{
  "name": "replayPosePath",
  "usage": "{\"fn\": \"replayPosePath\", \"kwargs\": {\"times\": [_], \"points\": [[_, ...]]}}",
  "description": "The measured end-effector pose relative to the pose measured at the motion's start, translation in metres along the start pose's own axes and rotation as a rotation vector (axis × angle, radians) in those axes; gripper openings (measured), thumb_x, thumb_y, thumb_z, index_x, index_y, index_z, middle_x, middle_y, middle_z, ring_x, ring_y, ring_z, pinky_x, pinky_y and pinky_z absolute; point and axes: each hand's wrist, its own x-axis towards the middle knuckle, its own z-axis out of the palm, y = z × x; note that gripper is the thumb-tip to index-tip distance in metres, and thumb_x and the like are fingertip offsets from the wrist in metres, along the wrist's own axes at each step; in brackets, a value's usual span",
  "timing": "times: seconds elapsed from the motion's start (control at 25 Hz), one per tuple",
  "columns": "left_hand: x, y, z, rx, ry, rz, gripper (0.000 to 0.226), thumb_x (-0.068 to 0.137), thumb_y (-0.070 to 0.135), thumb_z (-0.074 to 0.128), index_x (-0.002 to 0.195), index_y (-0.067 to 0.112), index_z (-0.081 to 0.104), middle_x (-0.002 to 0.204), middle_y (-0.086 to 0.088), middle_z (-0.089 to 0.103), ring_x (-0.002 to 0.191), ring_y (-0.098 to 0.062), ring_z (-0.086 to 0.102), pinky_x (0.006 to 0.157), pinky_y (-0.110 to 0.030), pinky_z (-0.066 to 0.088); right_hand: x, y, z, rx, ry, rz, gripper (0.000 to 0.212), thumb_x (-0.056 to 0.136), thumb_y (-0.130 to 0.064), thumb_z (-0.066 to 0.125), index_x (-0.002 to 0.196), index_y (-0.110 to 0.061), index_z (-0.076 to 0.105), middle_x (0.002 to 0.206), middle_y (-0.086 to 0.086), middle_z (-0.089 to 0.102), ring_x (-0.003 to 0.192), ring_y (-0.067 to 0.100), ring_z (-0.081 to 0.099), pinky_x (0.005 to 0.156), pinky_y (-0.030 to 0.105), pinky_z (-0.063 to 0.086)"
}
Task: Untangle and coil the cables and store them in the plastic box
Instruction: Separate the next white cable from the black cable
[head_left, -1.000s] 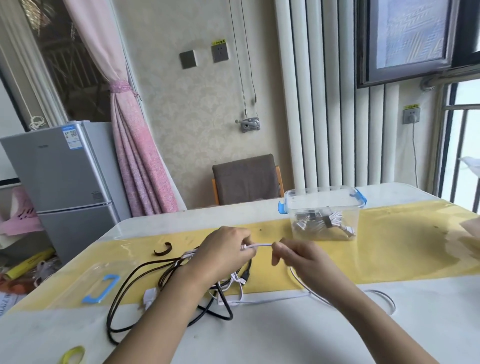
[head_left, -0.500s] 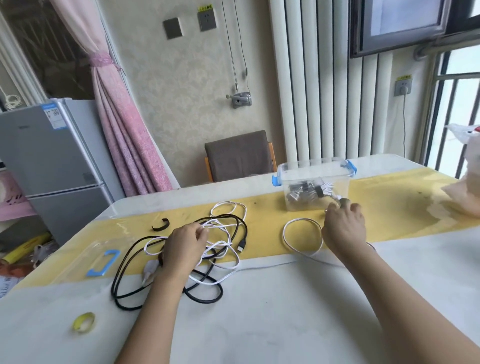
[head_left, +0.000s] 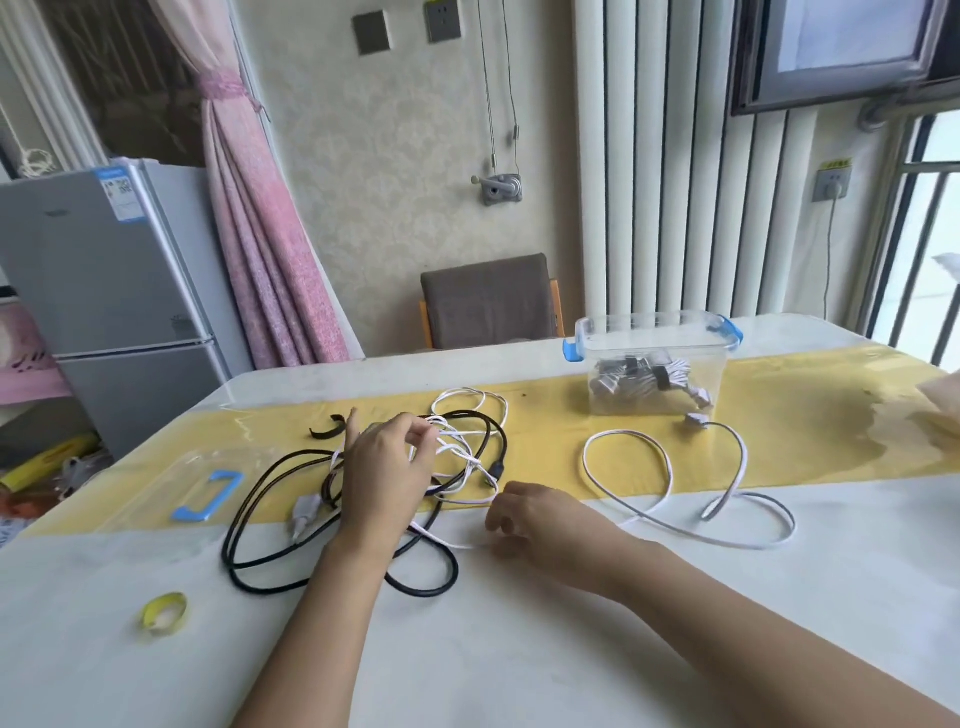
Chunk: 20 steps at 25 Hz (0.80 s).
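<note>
Nearest on the counter (head_left: 104, 675) lies a small yellow tape ring (head_left: 163, 613), probably there as a tie for a finished coil. Beyond it the black cable (head_left: 423, 592) sprawls in wide loops, threaded through with the white cable (head_left: 671, 470). The two form one knot at the front edge of the yellow runner.

The left hand (head_left: 384, 467) rests on top of that knot. Its fingertips pinch a few white strands, and I judge it is holding the tangle down so the rest can be drawn out. The right hand (head_left: 524, 514) sits just beside it with fingers curled low over a white strand. Whether it actually grips that strand I cannot tell.

Off to the right, the remaining length of white cable lies loose in flat, open curves, with its grey plug end near the box wall. It looks thin, limp and easy to coil.

To the left a clear lid with a blue handle (head_left: 208, 493) lies flat, leaving the box open. Farther back stands the plastic box (head_left: 654, 374), which already holds bundled cables.
</note>
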Motion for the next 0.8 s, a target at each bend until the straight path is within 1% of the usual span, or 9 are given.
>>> {"fn": "replayPosePath", "kwargs": {"times": [0.08, 0.16, 0.28, 0.4, 0.48, 0.52, 0.6, 0.72, 0.8], "points": [[-0.004, 0.01, -0.002, -0.067, -0.013, 0.022, 0.014, 0.087, 0.018, 0.064, 0.074, 0.013, 0.065, 0.069, 0.005, 0.066, 0.068, -0.015, 0.058, 0.084, -0.03, 0.044, 0.001, -0.001, 0.002, -0.09, -0.018, -0.033, 0.014, 0.094, -0.015, 0.05, 0.103, -0.013, 0.06, 0.107, 0.005, 0.055, 0.098, 0.022, 0.051, 0.078, 0.027, 0.039], [-0.01, 0.021, -0.001, -0.139, -0.096, 0.047, 0.019, 0.09, 0.026, 0.059, 0.077, 0.014, 0.067, 0.067, 0.008, 0.066, 0.065, -0.008, 0.057, 0.064, -0.022, 0.041, 0.0, -0.004, 0.004, -0.172, -0.062, -0.072, 0.015, 0.093, -0.007, 0.044, 0.101, -0.01, 0.056, 0.106, 0.008, 0.053, 0.097, 0.025, 0.049, 0.078, 0.03, 0.038], [-0.015, 0.026, -0.001, -0.261, -0.247, 0.038, 0.038, 0.09, 0.043, 0.044, 0.078, 0.017, 0.069, 0.063, 0.011, 0.066, 0.065, 0.002, 0.061, 0.061, -0.015, 0.043, -0.002, 0.005, -0.008, -0.06, 0.029, 0.014, 0.018, 0.093, -0.002, 0.039, 0.102, -0.014, 0.048, 0.098, 0.007, 0.054, 0.087, 0.028, 0.051, 0.066, 0.029, 0.032], [-0.018, 0.024, -0.002, -0.306, -0.377, 0.01, 0.04, 0.085, 0.054, 0.047, 0.074, 0.021, 0.068, 0.067, 0.009, 0.068, 0.069, -0.001, 0.065, 0.068, -0.025, 0.051, -0.002, 0.033, -0.041, -0.06, 0.47, 0.158, 0.019, 0.095, -0.01, 0.047, 0.103, -0.014, 0.064, 0.098, 0.008, 0.064, 0.086, 0.032, 0.06, 0.069, 0.035, 0.045], [-0.016, 0.021, 0.002, -0.191, -0.39, 0.035, 0.029, 0.081, 0.048, 0.053, 0.076, 0.024, 0.068, 0.068, 0.008, 0.068, 0.068, -0.006, 0.064, 0.068, -0.03, 0.052, -0.009, 0.05, -0.068, -0.051, 0.763, 0.282, 0.02, 0.094, -0.013, 0.048, 0.092, -0.012, 0.068, 0.089, 0.008, 0.062, 0.077, 0.032, 0.057, 0.063, 0.035, 0.039], [-0.013, 0.018, 0.003, -0.127, -0.345, 0.046, 0.024, 0.082, 0.043, 0.055, 0.078, 0.023, 0.068, 0.069, 0.007, 0.068, 0.069, -0.01, 0.064, 0.067, -0.031, 0.051, -0.014, 0.057, -0.08, -0.031, 0.829, 0.39, 0.022, 0.095, -0.014, 0.046, 0.09, -0.011, 0.067, 0.088, 0.008, 0.06, 0.074, 0.03, 0.052, 0.061, 0.034, 0.031], [-0.007, 0.008, 0.0, -0.091, -0.186, 0.03, 0.013, 0.087, 0.029, 0.062, 0.082, 0.019, 0.069, 0.072, 0.007, 0.069, 0.072, -0.015, 0.065, 0.066, -0.03, 0.049, -0.023, 0.07, -0.092, -0.028, 0.829, 0.611, 0.024, 0.096, -0.013, 0.041, 0.093, -0.008, 0.064, 0.09, 0.01, 0.055, 0.073, 0.027, 0.043, 0.061, 0.034, 0.024], [-0.003, -0.006, -0.008, -0.128, -0.074, -0.006, 0.016, 0.089, 0.025, 0.062, 0.088, 0.013, 0.073, 0.077, 0.003, 0.07, 0.072, -0.017, 0.065, 0.069, -0.033, 0.05, -0.026, 0.073, -0.086, -0.139, 0.614, 0.764, 0.027, 0.091, -0.004, 0.041, 0.102, -0.007, 0.065, 0.093, 0.011, 0.049, 0.081, 0.031, 0.043, 0.065, 0.035, 0.032], [-0.006, -0.002, -0.006, -0.148, -0.111, 0.045, 0.029, 0.087, 0.034, 0.055, 0.093, 0.014, 0.075, 0.075, 0.003, 0.069, 0.069, -0.014, 0.063, 0.069, -0.034, 0.048, -0.021, 0.061, -0.072, -0.33, 0.46, 0.691, 0.041, 0.083, 0.001, 0.043, 0.118, -0.012, 0.062, 0.119, 0.013, 0.049, 0.111, 0.034, 0.041, 0.091, 0.04, 0.036]]}}
